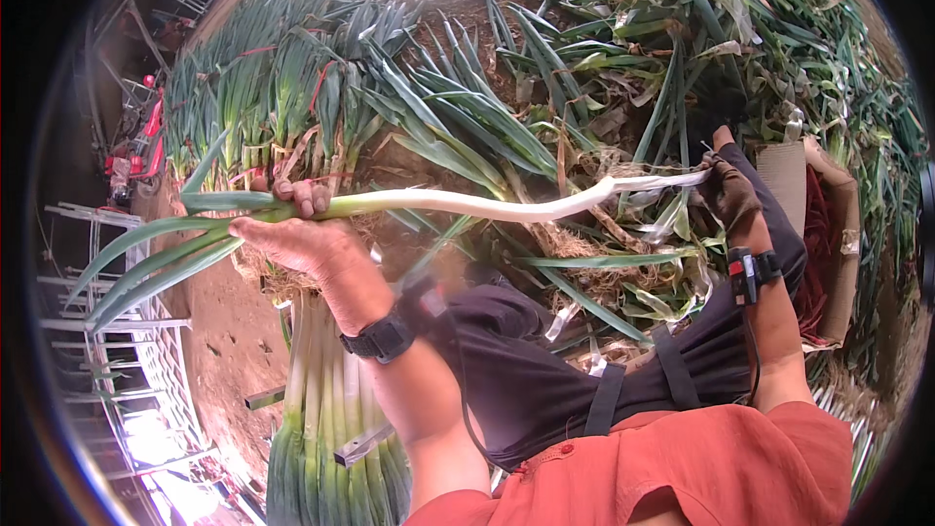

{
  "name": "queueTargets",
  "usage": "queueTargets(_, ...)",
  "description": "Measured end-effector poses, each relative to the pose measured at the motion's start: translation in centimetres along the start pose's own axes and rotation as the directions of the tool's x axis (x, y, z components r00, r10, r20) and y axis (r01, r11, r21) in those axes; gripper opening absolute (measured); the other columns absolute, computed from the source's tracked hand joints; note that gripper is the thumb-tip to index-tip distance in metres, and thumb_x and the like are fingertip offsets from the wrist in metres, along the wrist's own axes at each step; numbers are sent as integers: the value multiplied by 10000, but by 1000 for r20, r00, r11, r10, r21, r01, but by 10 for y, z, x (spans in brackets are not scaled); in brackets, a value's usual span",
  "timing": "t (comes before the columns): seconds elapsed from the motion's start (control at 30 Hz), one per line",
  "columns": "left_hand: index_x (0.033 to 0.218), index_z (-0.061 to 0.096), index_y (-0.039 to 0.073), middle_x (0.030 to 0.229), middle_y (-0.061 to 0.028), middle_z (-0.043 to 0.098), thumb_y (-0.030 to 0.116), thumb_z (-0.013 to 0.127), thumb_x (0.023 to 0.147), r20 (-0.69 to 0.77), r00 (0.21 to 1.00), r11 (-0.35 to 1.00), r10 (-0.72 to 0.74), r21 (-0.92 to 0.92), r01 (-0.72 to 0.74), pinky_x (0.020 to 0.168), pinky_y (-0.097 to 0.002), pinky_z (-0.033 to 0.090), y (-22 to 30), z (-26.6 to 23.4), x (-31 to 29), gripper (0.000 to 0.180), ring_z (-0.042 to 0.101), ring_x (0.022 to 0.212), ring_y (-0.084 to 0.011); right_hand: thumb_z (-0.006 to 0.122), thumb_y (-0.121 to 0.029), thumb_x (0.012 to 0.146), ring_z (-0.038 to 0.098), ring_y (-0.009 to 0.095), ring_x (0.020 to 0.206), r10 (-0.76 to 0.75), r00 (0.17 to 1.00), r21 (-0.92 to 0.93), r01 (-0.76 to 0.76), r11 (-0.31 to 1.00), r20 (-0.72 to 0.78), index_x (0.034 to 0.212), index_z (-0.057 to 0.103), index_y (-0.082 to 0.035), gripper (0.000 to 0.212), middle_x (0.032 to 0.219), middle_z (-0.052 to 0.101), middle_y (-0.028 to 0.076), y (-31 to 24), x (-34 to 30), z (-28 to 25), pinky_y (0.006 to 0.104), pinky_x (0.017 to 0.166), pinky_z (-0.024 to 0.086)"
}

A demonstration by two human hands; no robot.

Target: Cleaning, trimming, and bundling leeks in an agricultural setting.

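A long green onion (467,203) stretches across the middle between my two hands. My left hand (302,234) is closed around it where the white stalk turns into green leaves, which fan out to the left. My right hand (730,193), in a dark, soiled glove, is closed on its far right end. There the stalk narrows to a thin, pale strip that looks like loose outer skin. Whether the roots are inside the glove cannot be seen.
Tied bundles of green onions (278,88) stand at the far left; another bundle (331,429) lies near me. A heap of leaves and peelings (633,39) fills the far right. A cardboard box (828,263) with red strands is beside my right arm. White metal racks (122,331) line the left.
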State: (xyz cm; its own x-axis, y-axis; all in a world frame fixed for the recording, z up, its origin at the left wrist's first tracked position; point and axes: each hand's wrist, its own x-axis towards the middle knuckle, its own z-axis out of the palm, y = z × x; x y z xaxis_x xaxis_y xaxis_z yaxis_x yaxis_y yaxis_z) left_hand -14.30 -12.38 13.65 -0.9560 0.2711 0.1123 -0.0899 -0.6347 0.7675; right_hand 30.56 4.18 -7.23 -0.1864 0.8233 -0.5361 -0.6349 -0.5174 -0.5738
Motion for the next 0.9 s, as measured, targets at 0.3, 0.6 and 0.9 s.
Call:
queueTargets(0.3, 774, 549, 81, 647, -20, 493, 540, 520, 842, 483, 857, 910, -181, -249, 332, 352, -182, 297, -11, -16, 11, 464, 382, 408, -59, 583, -155, 864, 586, 167, 733, -46, 998, -108, 42, 993, -32, 937, 560, -32, 145, 783, 597, 51, -14, 20, -40, 266, 696, 490)
queueTargets(0.6, 705, 541, 58, 745, -38, 568, 527, 645, 742, 519, 794, 858, -316, -201, 473, 336, -180, 369, -4, -23, 20, 482, 441, 449, -70, 590, -188, 819, 600, 175, 764, -299, 949, -994, 105, -2, 101, 1003, 575, 1, 264, 847, 621, 74, -16, 27, -4, 266, 700, 476)
queueTargets(0.9, 689, 501, 153, 645, -9, 529, 440, 652, 787, 434, 832, 886, -345, -141, 441, 291, -201, 379, -16, -8, 7, 339, 459, 369, -70, 586, -123, 852, 585, 103, 886, 246, 673, -695, 550, 464, 697, 1100, 577, 19, 287, 976, 645, 82, 78, -103, 225, 255, 792, 476)
